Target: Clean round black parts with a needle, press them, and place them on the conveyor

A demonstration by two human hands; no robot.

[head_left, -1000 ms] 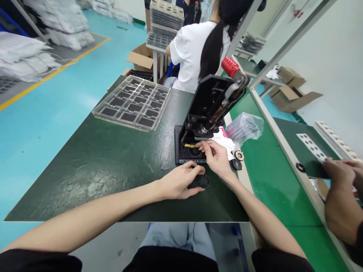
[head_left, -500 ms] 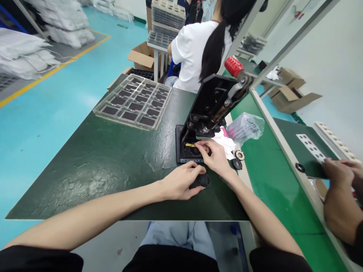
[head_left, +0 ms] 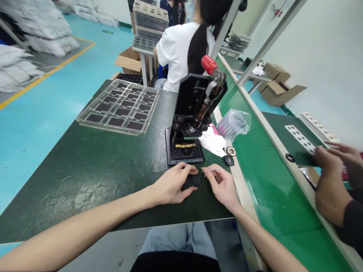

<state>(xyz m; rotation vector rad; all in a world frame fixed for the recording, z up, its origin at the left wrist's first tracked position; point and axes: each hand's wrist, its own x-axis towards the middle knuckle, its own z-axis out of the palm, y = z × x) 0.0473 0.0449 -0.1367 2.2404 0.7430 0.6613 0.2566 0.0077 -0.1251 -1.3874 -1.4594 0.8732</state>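
Observation:
My left hand (head_left: 172, 183) is closed around a black part with a round end (head_left: 196, 181), low over the dark green table. To its right, my right hand (head_left: 219, 185) pinches a thin, light-coloured stick-like tool (head_left: 214, 169); its exact kind is too small to make out. The fingertips of both hands are close together but apart. Just beyond them stands a black hand press (head_left: 187, 113) with a red lever grip (head_left: 209, 65). A yellow strip (head_left: 185, 146) lies across the black fixture in its base, above a round recess.
A clear plastic tray (head_left: 119, 107) with dark rectangular pieces lies at the back left. White cloth (head_left: 213, 141), a plastic bag (head_left: 235, 124) and two small rings (head_left: 230, 156) sit right of the press. A co-worker's hands (head_left: 331, 156) are at far right; another person (head_left: 177, 49) sits ahead.
My right hand has drawn back from the press base toward me, beside the black part, and the thin tool now shows in it. My left hand keeps its hold. The view has shifted.

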